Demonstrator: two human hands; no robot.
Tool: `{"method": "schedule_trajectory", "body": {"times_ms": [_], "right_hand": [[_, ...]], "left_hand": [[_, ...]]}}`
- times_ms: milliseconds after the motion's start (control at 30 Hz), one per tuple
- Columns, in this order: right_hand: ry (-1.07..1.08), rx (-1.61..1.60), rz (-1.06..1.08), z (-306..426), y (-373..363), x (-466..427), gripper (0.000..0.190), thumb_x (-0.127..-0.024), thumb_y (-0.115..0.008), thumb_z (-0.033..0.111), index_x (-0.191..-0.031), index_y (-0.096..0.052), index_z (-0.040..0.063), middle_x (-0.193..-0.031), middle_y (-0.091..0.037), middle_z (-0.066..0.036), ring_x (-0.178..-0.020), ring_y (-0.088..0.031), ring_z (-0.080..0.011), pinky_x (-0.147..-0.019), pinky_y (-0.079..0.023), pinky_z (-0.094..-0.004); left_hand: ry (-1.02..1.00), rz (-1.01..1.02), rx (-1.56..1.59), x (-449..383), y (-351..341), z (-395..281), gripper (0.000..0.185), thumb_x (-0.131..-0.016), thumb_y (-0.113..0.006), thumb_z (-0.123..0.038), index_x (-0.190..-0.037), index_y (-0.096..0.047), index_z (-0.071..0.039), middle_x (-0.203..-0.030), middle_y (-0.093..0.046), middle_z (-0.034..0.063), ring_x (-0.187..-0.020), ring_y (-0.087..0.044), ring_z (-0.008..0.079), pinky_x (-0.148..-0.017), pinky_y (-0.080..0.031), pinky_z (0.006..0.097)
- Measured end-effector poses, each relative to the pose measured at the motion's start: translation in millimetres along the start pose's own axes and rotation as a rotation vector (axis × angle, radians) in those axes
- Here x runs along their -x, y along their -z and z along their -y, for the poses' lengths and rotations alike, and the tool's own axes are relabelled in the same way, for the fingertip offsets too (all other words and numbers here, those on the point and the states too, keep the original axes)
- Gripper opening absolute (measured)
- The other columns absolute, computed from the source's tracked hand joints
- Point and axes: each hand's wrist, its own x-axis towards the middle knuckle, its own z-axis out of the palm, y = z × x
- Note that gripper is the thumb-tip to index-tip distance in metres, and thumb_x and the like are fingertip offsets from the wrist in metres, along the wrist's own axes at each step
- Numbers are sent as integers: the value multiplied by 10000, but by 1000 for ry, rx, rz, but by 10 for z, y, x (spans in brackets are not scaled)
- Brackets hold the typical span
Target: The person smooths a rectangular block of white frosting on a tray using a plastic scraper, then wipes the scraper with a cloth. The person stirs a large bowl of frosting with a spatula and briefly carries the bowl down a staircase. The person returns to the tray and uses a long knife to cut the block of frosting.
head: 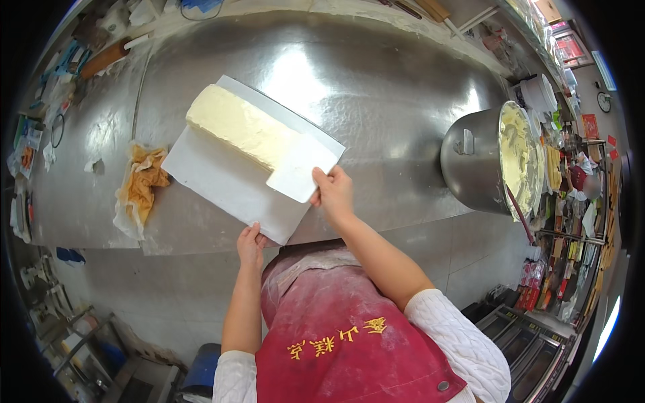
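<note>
A long block coated in pale yellow cream lies on a white sheet of paper, over what looks like a flat board or tray with a dark far edge. My right hand grips a flat white scraper by its near right corner; the scraper rests against the right end of the block. My left hand is at the near edge of the paper, thumb and fingers pinching it. The underside of the block is hidden.
A large steel pot of pale cream lies at the right, a dark red handle leaning from its mouth. Crumpled brown-stained paper is on the steel table at left. A rolling pin lies at the back left. A person stands far right.
</note>
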Motion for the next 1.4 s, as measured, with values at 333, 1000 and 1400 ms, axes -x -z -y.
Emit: {"method": "schedule_trajectory", "body": {"times_ms": [333,1000,1400], "right_hand": [[6,-32,-45,-58,460,391,191,-882,-567,167,-884,-509,-14,-577,-559,-46,-397,-484,-80,-348,-358,-216],[-26,12,-17,-103,816,444,167,-874,-580,163,-865,-528,4,-604,-568,-29,-408,-466,-60,-371,-350,-201],[-36,2,53,-576,1000,307,157,-879,-587,163,-905,-560,10,-639,-585,-16,-492,-525,-65,-468,-409,-183]], "left_hand": [[-1,-42,-1,-10,-3,34,160,-854,-622,-161,-756,-510,-103,-765,-594,-4,-672,-573,76,-589,-459,210],[-15,-25,-8,8,-33,5,139,-855,-622,-175,-779,-535,-97,-766,-594,-8,-686,-568,69,-583,-452,199],[-14,-21,2,12,-22,13,148,-856,-621,-158,-759,-524,-102,-749,-591,-6,-652,-573,76,-583,-476,205]]}}
